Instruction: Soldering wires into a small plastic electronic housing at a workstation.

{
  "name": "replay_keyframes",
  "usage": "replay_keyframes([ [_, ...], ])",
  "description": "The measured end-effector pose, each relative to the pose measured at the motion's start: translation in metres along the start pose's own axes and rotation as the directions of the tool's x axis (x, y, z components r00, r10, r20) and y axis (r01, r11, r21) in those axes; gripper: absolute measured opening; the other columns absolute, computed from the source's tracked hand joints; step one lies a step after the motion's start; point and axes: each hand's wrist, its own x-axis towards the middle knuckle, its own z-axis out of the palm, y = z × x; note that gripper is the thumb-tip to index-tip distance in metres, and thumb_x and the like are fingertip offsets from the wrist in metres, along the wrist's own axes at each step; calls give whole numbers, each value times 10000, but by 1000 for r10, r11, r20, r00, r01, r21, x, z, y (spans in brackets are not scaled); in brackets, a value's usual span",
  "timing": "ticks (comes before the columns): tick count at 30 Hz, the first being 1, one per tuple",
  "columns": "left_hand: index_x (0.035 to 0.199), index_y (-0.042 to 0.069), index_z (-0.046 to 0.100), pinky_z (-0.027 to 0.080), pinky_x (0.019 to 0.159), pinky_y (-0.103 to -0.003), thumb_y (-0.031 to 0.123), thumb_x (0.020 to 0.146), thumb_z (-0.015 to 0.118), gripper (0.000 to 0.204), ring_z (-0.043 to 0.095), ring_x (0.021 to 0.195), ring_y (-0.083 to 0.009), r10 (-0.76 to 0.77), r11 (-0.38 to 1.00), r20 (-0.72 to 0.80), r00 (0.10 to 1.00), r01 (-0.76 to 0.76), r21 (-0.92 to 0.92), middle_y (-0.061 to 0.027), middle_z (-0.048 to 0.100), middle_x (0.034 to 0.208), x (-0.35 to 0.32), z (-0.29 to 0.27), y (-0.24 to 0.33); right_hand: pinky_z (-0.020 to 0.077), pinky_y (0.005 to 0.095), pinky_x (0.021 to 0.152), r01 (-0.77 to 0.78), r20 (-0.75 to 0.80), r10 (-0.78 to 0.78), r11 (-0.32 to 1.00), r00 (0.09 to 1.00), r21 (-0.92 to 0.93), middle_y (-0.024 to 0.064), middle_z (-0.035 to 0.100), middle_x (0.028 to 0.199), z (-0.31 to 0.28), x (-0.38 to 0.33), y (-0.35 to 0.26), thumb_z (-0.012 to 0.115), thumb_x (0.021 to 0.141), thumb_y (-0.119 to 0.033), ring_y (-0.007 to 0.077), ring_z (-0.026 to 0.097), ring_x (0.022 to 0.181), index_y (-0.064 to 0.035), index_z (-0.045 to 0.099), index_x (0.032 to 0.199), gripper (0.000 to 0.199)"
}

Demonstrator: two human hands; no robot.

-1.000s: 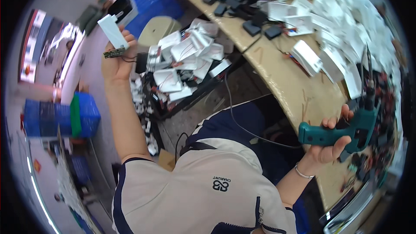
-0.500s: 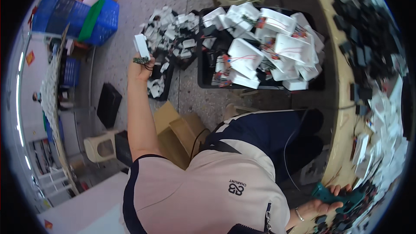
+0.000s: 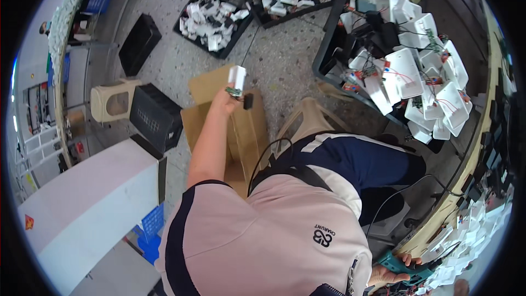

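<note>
My left hand [image 3: 223, 103] is closed around a small white plastic casing [image 3: 236, 78] with a green circuit board [image 3: 233, 92] at its lower end. Just right of these fingers hangs a small black block [image 3: 248, 101]. The hand is above an open cardboard box [image 3: 249, 131]. At the lower right, my right hand [image 3: 388, 275] grips a green and black power tool [image 3: 392, 263] by the edge of the workbench. Its exact kind is hard to make out.
A black crate [image 3: 329, 38] heaped with white casings and wired boards stands at the upper right. Black trays [image 3: 219, 52] of white parts lie on the floor. The workbench [image 3: 433, 230] carries white casings and black pieces. A plastic stool [image 3: 112, 101] stands left.
The whole view has shifted. My left hand, still holding the white casing, has moved from beside the floor trays to above the cardboard box. The right hand keeps the green tool.
</note>
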Motion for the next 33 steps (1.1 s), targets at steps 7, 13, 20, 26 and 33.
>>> replay_keyframes([
  [7,835,39,510,369,436,-274,115,812,474,87,473,537,-155,95,995,-197,976,-101,-24,-43,484,646,-30,-123,18,385,284,763,-61,47,62,998,997,-15,51,473,1093,-6,3,-4,729,636,-214,164,440,782,-42,384,1161,652],
  [13,975,-26,571,426,729,-370,233,756,554,339,559,819,-278,261,390,-427,866,310,867,-154,578,916,-9,-217,-32,399,299,799,-139,84,135,990,987,35,21,473,1057,3,2,2,724,644,-151,164,449,776,-83,378,1156,622],
  [20,936,15,511,352,514,-281,323,700,659,415,445,641,-158,60,738,-329,943,180,651,-45,524,821,-11,-76,-68,410,264,719,4,6,-4,999,1000,38,41,483,1029,29,-6,12,750,610,-136,160,439,729,-29,383,1125,641],
  [26,972,-5,533,435,686,-363,166,712,612,322,563,818,-257,273,495,-270,923,106,863,-125,582,918,58,-116,-111,422,266,799,-46,11,46,999,999,-9,-8,482,1032,29,-3,13,751,598,-162,145,457,759,-40,392,1101,630],
  [33,853,-50,555,424,744,-404,141,720,506,238,545,862,-367,604,88,-38,796,-19,996,-236,572,882,76,-47,-51,395,272,736,44,-57,-48,997,997,-71,53,475,1058,20,-4,12,754,612,-195,149,435,736,-22,347,1160,704],
])
